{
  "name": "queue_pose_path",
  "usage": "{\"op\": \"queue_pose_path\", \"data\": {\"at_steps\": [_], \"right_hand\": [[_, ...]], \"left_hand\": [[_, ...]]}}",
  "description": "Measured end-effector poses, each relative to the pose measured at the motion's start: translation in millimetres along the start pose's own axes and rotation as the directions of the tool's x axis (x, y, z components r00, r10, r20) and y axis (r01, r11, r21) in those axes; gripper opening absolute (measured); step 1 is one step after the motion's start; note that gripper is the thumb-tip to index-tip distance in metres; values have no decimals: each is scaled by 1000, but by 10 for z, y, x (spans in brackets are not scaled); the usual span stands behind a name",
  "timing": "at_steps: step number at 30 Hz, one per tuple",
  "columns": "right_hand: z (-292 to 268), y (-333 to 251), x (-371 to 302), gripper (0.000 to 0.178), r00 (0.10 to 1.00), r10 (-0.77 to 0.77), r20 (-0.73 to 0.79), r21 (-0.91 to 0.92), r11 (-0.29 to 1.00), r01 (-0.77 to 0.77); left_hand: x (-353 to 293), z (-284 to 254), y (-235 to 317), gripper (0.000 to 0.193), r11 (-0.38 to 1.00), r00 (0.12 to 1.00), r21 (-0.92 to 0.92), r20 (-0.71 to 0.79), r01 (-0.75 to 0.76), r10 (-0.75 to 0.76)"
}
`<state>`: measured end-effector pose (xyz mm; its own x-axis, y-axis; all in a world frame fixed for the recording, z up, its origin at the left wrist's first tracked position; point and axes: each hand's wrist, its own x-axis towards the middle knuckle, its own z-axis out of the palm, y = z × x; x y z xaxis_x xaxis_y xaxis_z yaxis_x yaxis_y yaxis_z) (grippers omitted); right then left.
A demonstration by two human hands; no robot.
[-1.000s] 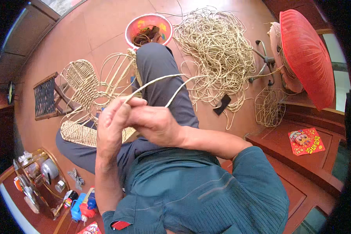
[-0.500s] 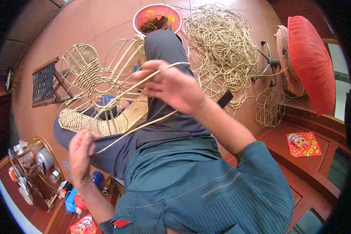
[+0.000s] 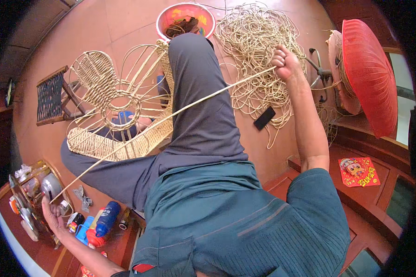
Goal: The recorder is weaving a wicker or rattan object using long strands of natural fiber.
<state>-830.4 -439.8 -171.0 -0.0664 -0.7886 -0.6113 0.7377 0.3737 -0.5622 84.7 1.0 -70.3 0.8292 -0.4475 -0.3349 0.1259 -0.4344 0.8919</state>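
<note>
A pale twisted cord [image 3: 194, 103] runs taut on a slant across my lap and bent knee. At its upper right end my right hand [image 3: 284, 63] is closed in a fist round it, above the cord pile. My left hand [image 3: 53, 215] grips the other end low on the left, in front of the wooden stand, its index finger fairly straight. Under the cord, by my legs, is a woven cord piece [image 3: 94, 76] with one filled petal shape, a round ring [image 3: 120, 125] and open loops. Its curved woven band [image 3: 97, 144] lies over my leg.
A big tangle of cord [image 3: 259, 34] covers the floor, with a black phone [image 3: 264, 118] beside it. Further out are a pink basin [image 3: 189, 8], a small stool [image 3: 52, 98], a red covered chair [image 3: 370, 78], a blue bottle [image 3: 108, 219] and a crowded wooden stand [image 3: 30, 184].
My hands have spread far apart: the right went up and right, the left down and left. The slack cord between them is now drawn straight.
</note>
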Motion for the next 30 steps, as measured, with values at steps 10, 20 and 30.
{"op": "queue_pose_path", "data": {"at_steps": [10, 20, 30], "right_hand": [[790, 505, -611, 23, 967, -10, 253, 85, 996, -12], [1751, 2354, -2079, 31, 668, 231, 707, -343, 939, 39], [1471, 2073, -1536, 27, 806, 179, 564, -155, 982, -110]], "left_hand": [[-38, 988, 464, 47, 659, 834, 523, 230, -540, 501], [-2890, 3973, 521, 49, 992, 373, 12, 926, 126, -58], [-1880, 2799, 284, 21, 995, 830, 56, 557, -82, 36]]}}
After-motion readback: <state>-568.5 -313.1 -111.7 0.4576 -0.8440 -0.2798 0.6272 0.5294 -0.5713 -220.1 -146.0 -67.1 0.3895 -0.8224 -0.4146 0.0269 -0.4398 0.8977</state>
